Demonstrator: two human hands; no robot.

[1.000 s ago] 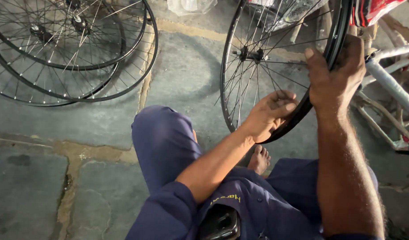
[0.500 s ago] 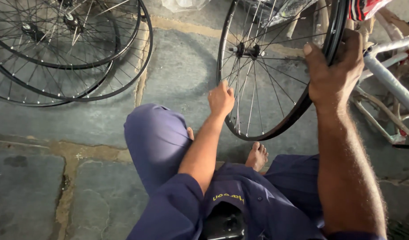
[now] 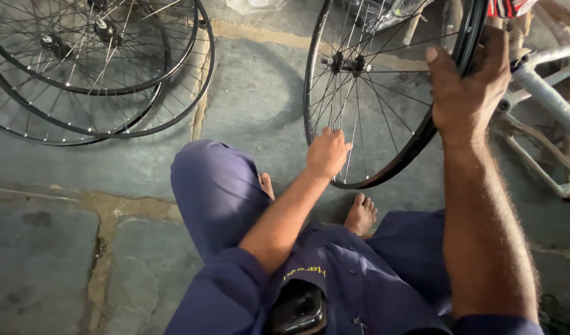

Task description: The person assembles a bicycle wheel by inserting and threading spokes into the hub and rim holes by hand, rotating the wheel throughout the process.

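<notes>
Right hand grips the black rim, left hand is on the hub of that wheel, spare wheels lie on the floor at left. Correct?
Not quite. In the head view the left hand is at the spokes near the lower rim, not on the hub. The right hand does grip the black rim, and spare wheels lie at left.

Dim, soft daylight enters from the upper right, brightening the white bicycle frame (image 3: 545, 87) and the clear plastic at the top edge. The stone floor (image 3: 254, 105) stays grey and muted, darkest at the lower left. The upright wheel (image 3: 384, 93) casts a broad, diffuse shadow to its left. The right hand (image 3: 468, 93) and forearm are backlit and dark; the left hand (image 3: 327, 152) is evenly lit. Spokes of the stacked wheels (image 3: 92, 68) catch small glints. Focus is sharp throughout, with mild wide-angle stretching at the edges.
</notes>
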